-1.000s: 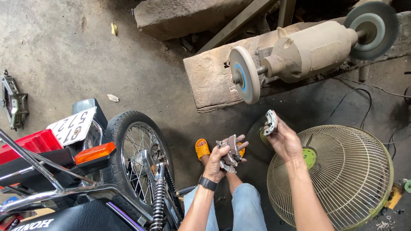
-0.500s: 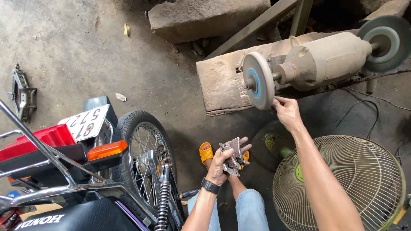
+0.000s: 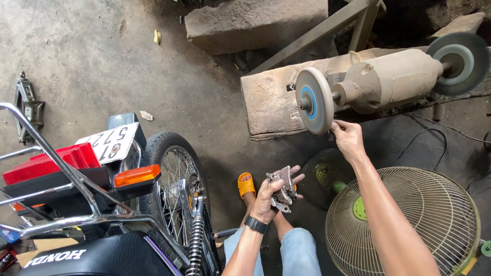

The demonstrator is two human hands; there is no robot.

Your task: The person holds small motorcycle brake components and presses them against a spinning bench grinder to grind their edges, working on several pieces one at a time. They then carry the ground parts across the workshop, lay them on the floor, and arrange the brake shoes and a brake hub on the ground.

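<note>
My left hand (image 3: 267, 199) is held over my knees and grips a cluster of grey metal plates (image 3: 284, 188). A black watch sits on that wrist. My right hand (image 3: 349, 139) reaches up to the lower edge of the grey grinding wheel (image 3: 313, 100), which has a blue centre. Its fingers are curled around a small dark metal piece, mostly hidden, right beside the wheel. The wheel belongs to a dusty bench grinder (image 3: 388, 82) that rests on a worn wooden block (image 3: 268, 105).
A motorcycle's rear wheel (image 3: 176, 174) and orange tail lamp (image 3: 135, 175) crowd the left. A round wire fan (image 3: 409, 220) lies under my right arm. My foot in an orange sandal (image 3: 246, 185) rests on the concrete. A stone slab (image 3: 255, 23) and a jack (image 3: 28, 107) lie farther off.
My right hand has gone from beside my left hand, where it held a metal piece, up to the grinding wheel. My left hand has stayed put with its plates.
</note>
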